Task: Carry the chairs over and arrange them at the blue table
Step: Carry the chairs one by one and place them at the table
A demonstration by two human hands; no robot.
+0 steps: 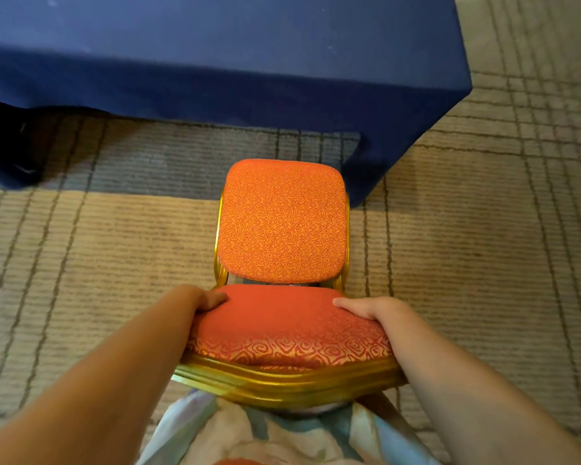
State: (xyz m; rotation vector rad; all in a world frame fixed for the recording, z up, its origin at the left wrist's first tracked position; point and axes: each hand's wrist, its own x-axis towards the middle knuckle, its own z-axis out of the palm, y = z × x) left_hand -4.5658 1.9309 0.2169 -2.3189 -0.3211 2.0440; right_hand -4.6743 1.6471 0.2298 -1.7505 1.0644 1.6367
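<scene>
From my head camera I look straight down at the chair (280, 223), orange-red patterned upholstery on a gold metal frame, standing out in front of me on the near side of the blue bench (249, 62). Its farther pad lies just short of the hanging cloth near the bench's right-hand corner. My left hand (210, 301) grasps the left edge of the nearer pad and my right hand (366, 310) grasps its right edge. Only my thumbs show, laid over the fabric; my fingers are hidden round the sides. I cannot tell whether that nearer pad is the backrest or the seat, since it is strongly foreshortened. The chair's legs are hidden beneath it, so I cannot tell whether it stands on the striped carpet (483, 263) or hangs above it. The bench's cloth covers whatever is under it, and its top is cut off by the upper edge. My pale patterned garment (235, 434) shows below the gold frame.
</scene>
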